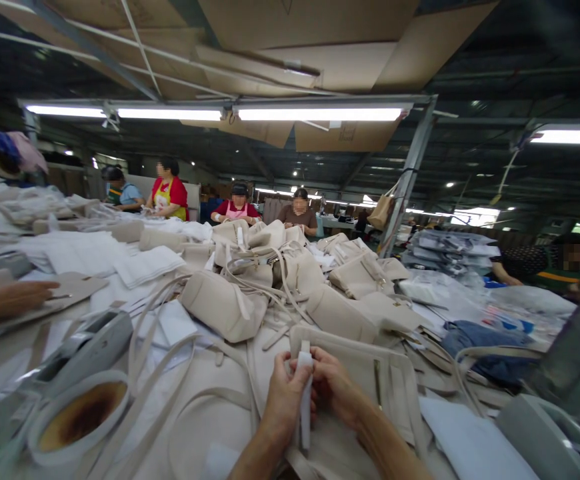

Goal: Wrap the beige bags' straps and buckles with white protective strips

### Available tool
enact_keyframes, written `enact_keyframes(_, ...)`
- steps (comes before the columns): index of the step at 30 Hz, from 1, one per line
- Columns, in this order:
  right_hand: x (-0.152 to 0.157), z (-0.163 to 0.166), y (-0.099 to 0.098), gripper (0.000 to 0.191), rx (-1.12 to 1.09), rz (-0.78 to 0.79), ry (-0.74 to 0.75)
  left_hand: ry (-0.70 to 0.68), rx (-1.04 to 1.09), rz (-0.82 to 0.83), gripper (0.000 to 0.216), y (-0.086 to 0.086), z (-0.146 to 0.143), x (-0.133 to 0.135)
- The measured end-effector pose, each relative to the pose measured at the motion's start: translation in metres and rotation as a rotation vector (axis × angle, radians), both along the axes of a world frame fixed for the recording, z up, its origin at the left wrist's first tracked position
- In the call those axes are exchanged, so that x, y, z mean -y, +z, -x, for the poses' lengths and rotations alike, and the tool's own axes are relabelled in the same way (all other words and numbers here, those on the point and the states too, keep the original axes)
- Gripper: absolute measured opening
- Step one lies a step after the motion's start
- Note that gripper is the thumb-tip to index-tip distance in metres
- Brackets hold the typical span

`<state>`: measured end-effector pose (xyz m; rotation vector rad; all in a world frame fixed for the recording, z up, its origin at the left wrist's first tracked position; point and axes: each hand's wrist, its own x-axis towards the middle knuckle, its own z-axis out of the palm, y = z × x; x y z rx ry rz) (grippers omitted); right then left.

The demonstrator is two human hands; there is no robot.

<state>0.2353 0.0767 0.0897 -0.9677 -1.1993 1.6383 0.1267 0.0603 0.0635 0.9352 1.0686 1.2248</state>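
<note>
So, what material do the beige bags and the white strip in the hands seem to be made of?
The beige bags look like smooth, matte leather or imitation leather: soft folds, faint sheen; which of the two is unclear. The white strip, held by the left hand and right hand, looks flat and matte, perhaps paper or tape.

White strip (305, 400): narrow, flat, stands approx upright, pinched betw. thumb and fingers (297, 377) of both hands, top end poking just above fingertips, lower end hanging below them. Beige bag (395, 387) lies flat right behind fingers.

Both hands (310, 393) on white strip (305, 400)
</note>
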Motion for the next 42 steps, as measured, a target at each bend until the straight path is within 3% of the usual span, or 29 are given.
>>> enact_keyframes(5, -0.007, -0.004, -0.003, 0.04, -0.23, 0.104, 0.179, -0.113, 0.153, 0.052, 0.083, 0.006, 0.004, 0.002)
enact_keyframes(9, -0.01, -0.001, -0.009, 0.067, -0.28, 0.096, 0.196, -0.276, 0.348, 0.058, 0.085, 0.012, 0.009, 0.004)
enact_keyframes(13, -0.012, -0.002, -0.019, 0.071, -0.307, 0.12, 0.262, -0.364, 0.463, 0.044, 0.077, 0.014, 0.009, 0.007)
enact_keyframes(16, -0.013, -0.003, -0.026, 0.066, -0.256, 0.142, 0.177, -0.333, 0.425, 0.01, 0.084, 0.01, 0.004, 0.007)
enact_keyframes(18, -0.013, -0.002, -0.026, 0.058, -0.226, 0.102, 0.053, -0.28, 0.384, -0.022, 0.1, 0.006, 0.0, 0.005)
enact_keyframes(20, -0.012, 0.0, -0.023, 0.063, -0.239, 0.058, -0.034, -0.223, 0.351, -0.057, 0.115, 0.003, -0.002, 0.002)
enact_keyframes(23, -0.005, -0.003, -0.014, 0.069, -0.293, 0.062, -0.024, -0.2, 0.318, -0.07, 0.119, 0.003, -0.001, 0.0)
enact_keyframes(27, 0.015, -0.013, -0.005, 0.05, -0.328, 0.088, 0.066, -0.187, 0.338, 0.019, 0.124, 0.004, 0.002, 0.001)
enact_keyframes(29, 0.028, -0.017, -0.007, 0.038, -0.323, 0.042, 0.051, -0.187, 0.384, 0.046, 0.111, 0.004, 0.0, 0.003)
enact_keyframes(33, 0.043, -0.017, -0.014, 0.051, -0.356, -0.042, -0.01, -0.198, 0.466, 0.085, 0.071, 0.009, -0.002, 0.007)
enact_keyframes(39, 0.042, -0.013, -0.015, 0.049, -0.275, -0.154, -0.059, -0.24, 0.467, 0.191, 0.049, 0.019, 0.023, 0.028)
enact_keyframes(42, 0.046, -0.009, -0.014, 0.045, -0.221, -0.207, -0.034, -0.292, 0.443, 0.246, 0.023, 0.02, 0.031, 0.042)
